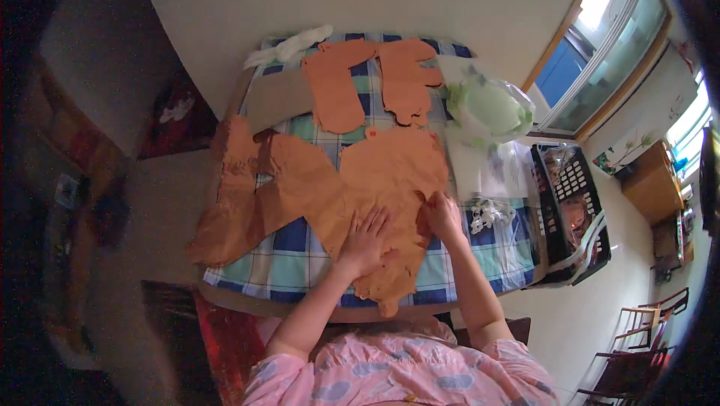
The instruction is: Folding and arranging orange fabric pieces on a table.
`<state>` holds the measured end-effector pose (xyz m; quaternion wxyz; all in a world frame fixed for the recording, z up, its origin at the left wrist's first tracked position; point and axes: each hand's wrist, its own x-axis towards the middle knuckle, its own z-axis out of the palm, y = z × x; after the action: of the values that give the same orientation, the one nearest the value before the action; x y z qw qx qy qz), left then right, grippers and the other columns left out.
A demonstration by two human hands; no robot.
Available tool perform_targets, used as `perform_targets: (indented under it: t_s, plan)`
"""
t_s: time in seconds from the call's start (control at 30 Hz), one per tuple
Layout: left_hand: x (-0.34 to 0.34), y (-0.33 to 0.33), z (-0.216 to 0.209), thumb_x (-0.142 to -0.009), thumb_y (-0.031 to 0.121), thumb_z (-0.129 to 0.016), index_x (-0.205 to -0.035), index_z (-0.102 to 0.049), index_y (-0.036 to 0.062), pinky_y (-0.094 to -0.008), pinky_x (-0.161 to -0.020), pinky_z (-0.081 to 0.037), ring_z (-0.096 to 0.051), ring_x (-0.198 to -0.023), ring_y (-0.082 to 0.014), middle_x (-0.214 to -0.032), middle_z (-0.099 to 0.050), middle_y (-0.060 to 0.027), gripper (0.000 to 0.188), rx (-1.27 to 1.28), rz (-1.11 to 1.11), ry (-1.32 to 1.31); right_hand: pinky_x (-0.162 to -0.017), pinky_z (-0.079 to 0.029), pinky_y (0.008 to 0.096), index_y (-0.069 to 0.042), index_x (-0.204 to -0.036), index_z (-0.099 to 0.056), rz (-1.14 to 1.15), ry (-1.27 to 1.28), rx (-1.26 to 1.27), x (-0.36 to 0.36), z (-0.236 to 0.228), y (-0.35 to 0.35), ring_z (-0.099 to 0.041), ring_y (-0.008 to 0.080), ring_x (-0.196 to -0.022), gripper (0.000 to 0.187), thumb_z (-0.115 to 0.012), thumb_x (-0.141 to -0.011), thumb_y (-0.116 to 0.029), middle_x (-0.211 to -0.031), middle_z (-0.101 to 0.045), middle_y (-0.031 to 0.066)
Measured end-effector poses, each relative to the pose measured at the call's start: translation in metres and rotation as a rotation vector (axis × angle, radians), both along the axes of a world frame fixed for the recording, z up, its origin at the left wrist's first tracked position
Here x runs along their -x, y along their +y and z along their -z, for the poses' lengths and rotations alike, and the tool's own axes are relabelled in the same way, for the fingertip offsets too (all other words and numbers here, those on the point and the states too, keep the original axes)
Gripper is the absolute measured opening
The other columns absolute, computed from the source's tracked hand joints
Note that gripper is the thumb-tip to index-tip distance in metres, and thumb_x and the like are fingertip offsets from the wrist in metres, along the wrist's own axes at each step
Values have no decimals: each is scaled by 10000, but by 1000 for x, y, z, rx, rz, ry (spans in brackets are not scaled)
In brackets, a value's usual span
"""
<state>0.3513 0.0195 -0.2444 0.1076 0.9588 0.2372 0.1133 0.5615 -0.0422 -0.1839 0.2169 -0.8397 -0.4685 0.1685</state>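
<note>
A large flat orange-brown piece, cut with a wavy outline, lies over the near part of a checked cloth; whether it is fabric, paper or film I cannot tell. My left hand rests palm down on it, fingers spread. At its right edge, my right hand has its fingers closed on the piece's border, where the edge looks lifted and folded. A wider, creased brown piece adjoins it on the left. Farther back lie two similar stacks, a left one and a right one.
The blue, green and white checked cloth covers the table. A clear bag with pale green contents lies at the back right, with small white bits nearer me. A black crate stands beyond the right edge. White material lies back left.
</note>
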Motion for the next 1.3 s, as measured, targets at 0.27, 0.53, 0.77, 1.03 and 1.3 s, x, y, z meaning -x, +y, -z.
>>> perform_targets:
  t_s: [0.27,0.53,0.77,1.03,1.3]
  plan:
    - [1,-2,-10,-821,545,-559,-1460,-274,63,-565,-1129,-104,-168,-1430,-280,-1538,-220,-108,850,53,17,-9,-914,-458,435,0,-1057,-597,-154,-62,-477,18,56,-22,-562,387,-1040,251,-563,-815,-54,-1067,-618,170]
    - [0,-2,-9,-814,549,-571,-1444,-324,81,-566,-1132,-108,-167,-1430,-275,-1528,-238,-109,822,52,4,-32,-1088,-304,468,-54,-1304,-516,-490,-207,-347,33,39,-35,-417,329,-1296,501,-567,-806,-45,-1359,-494,140]
    - [4,8,-3,-821,322,-611,-1275,-524,89,-534,-1101,-224,-372,-1320,-316,-1351,-464,-164,518,137,-16,-273,-1089,-304,462,-64,-1302,-519,-487,-188,-326,33,43,-35,-423,299,-1301,487,-567,-818,-41,-1376,-488,108]
    - [-23,16,-28,-836,181,-614,-1223,-581,92,-456,-1029,-360,-440,-1250,-311,-1313,-503,-128,399,105,42,-488,-1073,-319,493,-48,-1256,-552,-482,-186,-331,32,48,-35,-442,311,-1282,434,-570,-822,-51,-1359,-500,123]
    - [-29,25,-2,-902,382,-521,-1382,-448,231,-620,-1073,-193,-300,-1367,-303,-1468,-365,-78,508,-16,-19,-100,-1101,-270,491,-49,-1293,-519,-550,-212,-250,31,42,-48,-370,311,-1332,495,-558,-806,-129,-1402,-449,129]
